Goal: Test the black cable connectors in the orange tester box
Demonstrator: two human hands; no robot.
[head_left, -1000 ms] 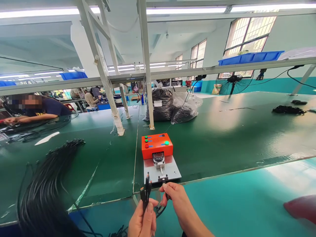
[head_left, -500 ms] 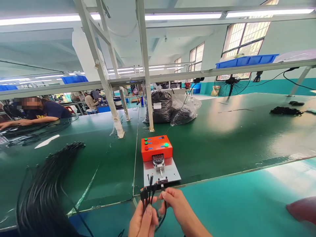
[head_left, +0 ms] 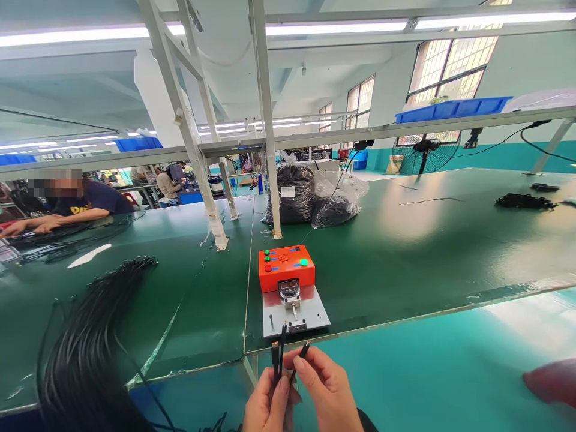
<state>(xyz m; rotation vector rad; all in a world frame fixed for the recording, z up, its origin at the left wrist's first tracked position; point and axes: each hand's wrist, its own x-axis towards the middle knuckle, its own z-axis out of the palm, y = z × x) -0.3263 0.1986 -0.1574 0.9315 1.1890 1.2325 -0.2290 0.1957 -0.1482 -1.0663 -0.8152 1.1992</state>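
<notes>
My left hand [head_left: 269, 401] is closed round a few black cables [head_left: 276, 359], their plug ends pointing up. Beside it, my right hand [head_left: 324, 379] pinches one black cable's plug [head_left: 305, 349] between thumb and fingers. Both hands are just in front of the bench edge, close together. Right beyond them lies a metal plate [head_left: 310, 311] with a small black slotted block [head_left: 297, 327] at its front. A round digital gauge [head_left: 288, 288] is mounted on the plate, against an orange box [head_left: 288, 271] with green and red buttons. The plug is apart from the block.
A thick bundle of black cables [head_left: 85, 342] hangs over the bench's front edge at left. Filled plastic bags [head_left: 294, 195] stand behind a shelf post [head_left: 270, 150]. A coiled black cable [head_left: 525, 202] lies at right. A person [head_left: 96, 201] leans over cables at far left.
My right hand has drawn the plug back from the block, toward me. My left hand has shifted slightly right and lower, and its plugs sit closer together.
</notes>
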